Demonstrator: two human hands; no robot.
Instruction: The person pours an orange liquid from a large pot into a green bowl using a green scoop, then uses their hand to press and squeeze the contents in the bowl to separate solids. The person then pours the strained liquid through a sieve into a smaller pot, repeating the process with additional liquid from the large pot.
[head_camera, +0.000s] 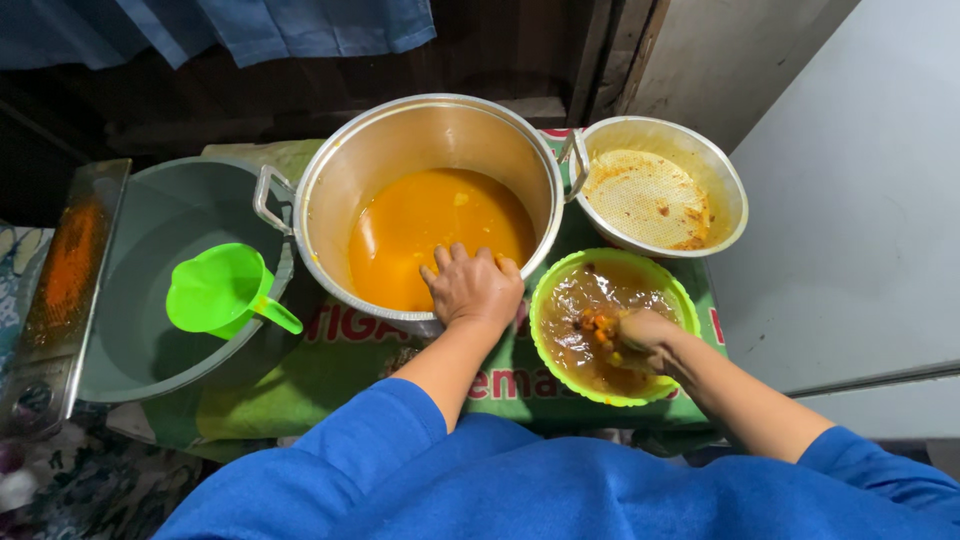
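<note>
Centrally, a big metal pot (430, 150) holds orange liquid (435, 230), and everything else sits around it. On its near rim rests the left hand (472, 287), palm down with the fingers spread flat over the edge, gripping nothing that can be seen. Just to the right of the pot, close against its near side, stands a green bowl (545, 290) full of brownish liquid; the right hand (640, 338) is dipped into it, fingers curled around a clump of orange and yellow pulp (600, 328) (how firmly they press cannot be told). Behind that bowl, touching the pot's right handle, sits a metal basin (725, 180) with a strainer (648, 198) inside it, smeared with orange residue. To the left of the pot is a grey tub (130, 350), partly tucked under the pot's left handle, and a bright green scoop (220, 290) lies in it with its handle pointing toward the pot. Under the pot and bowl lies a green printed sack (340, 365). Blue sleeves (400, 470) fill the near edge of the view.
</note>
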